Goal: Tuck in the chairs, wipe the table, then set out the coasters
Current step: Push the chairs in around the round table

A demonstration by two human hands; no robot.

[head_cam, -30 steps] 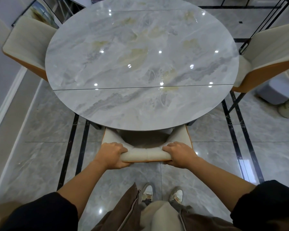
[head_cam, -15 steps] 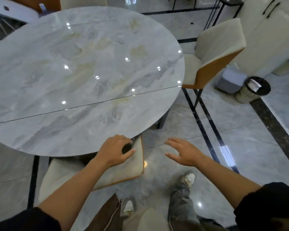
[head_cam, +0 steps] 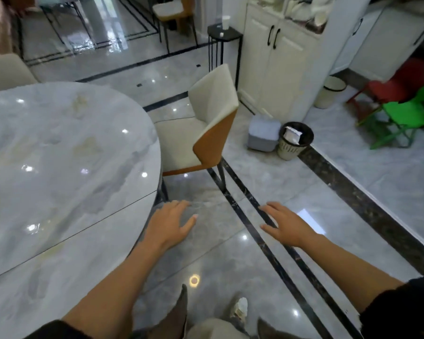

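Note:
A round grey marble table fills the left of the view, its top bare and glossy. A cream chair with an orange back shell stands at the table's right side, its seat partly under the rim and its back sticking out. Another cream chair back shows at the far left behind the table. My left hand hovers beside the table's edge, fingers spread, holding nothing. Off to its right, above the floor, is my right hand, fingers likewise apart and empty. Both are well short of the orange-backed chair. No coasters or cloth are visible.
A black-lined waste bin and a grey box sit on the floor behind the chair, by white cabinets. A black side stand is further back. Green and red small chairs stand at right. Glossy tiled floor lies ahead.
Both hands have let go of the near chair, which is now out of view. The view has swung right, bringing the orange-backed chair ahead of my open hands.

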